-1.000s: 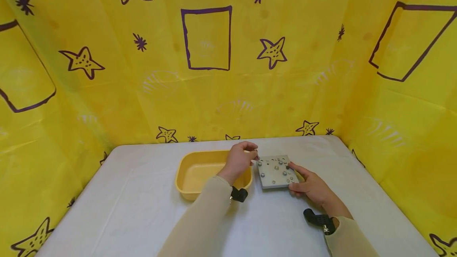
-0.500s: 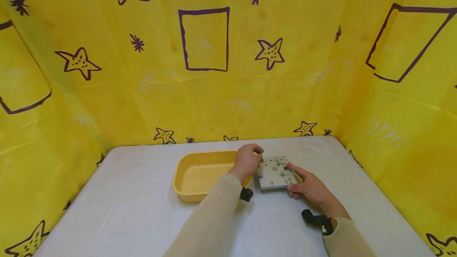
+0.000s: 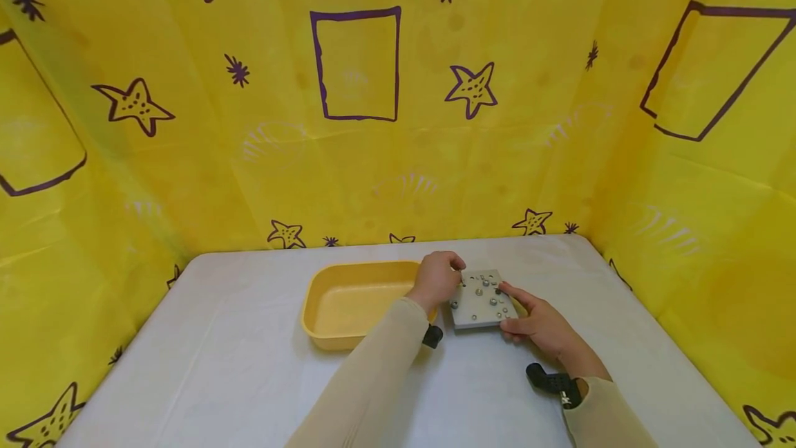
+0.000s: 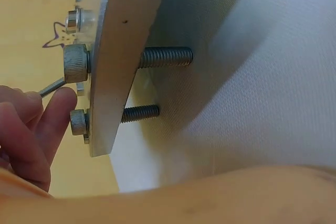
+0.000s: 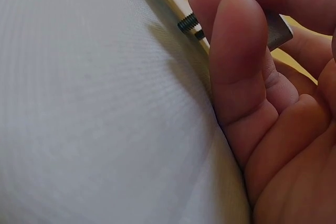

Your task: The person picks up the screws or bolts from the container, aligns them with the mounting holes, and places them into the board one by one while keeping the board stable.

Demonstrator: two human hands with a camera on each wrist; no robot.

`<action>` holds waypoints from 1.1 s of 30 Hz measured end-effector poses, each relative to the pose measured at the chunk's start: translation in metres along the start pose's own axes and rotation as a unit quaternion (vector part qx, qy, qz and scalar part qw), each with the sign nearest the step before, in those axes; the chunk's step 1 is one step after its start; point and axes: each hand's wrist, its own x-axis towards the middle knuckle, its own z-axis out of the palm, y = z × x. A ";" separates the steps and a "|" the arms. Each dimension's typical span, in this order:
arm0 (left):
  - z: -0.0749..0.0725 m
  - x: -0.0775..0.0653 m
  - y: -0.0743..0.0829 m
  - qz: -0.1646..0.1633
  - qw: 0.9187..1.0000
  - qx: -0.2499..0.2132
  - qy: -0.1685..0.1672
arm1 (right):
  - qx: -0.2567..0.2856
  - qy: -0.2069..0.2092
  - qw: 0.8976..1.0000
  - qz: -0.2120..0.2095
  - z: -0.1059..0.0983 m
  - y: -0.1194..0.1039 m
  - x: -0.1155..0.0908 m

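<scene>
A pale metal plate [image 3: 465,307] studded with several bolts is held near the table's right side. My right hand [image 3: 542,325] grips its right edge, thumb at the front corner. My left hand [image 3: 437,279] is at the plate's back left corner, partly hiding it. In the left wrist view, its fingertips [image 4: 60,109] pinch a thin threaded screw [image 4: 52,86], whose head is hidden. Beside it, a large socket-head bolt [image 4: 76,63] and a smaller bolt [image 4: 78,123] pass through the plate, their threads sticking out underneath. Fingers [image 5: 239,40] of my right hand cover much of the right wrist view.
A yellow plastic bin [image 3: 309,313] stands just left of the plate, under my left forearm. A white cloth covers the table [image 3: 249,393]. Yellow patterned sheets [image 3: 361,178] rise behind and at both sides.
My left hand has moved right, from above the bin's right rim to the plate's back left corner, with the screw pinched. The right hand keeps its grip on the plate.
</scene>
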 end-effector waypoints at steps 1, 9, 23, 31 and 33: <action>0.000 0.000 0.000 0.001 1.000 0.004 -0.001 | -0.001 0.000 1.000 -0.001 0.000 0.000 0.000; 0.003 0.000 0.002 0.004 1.000 0.027 0.000 | -0.001 -0.002 1.000 -0.006 -0.001 0.000 0.000; 0.006 0.000 0.000 0.032 0.998 0.057 0.005 | 0.003 0.000 1.000 -0.004 0.000 -0.001 -0.001; 0.006 -0.002 0.002 0.029 0.998 0.064 -0.001 | 0.009 -0.002 1.000 -0.005 0.000 0.001 0.000; 0.005 -0.003 0.003 0.026 0.998 0.063 -0.003 | 0.008 -0.002 1.000 -0.005 0.000 0.001 0.000</action>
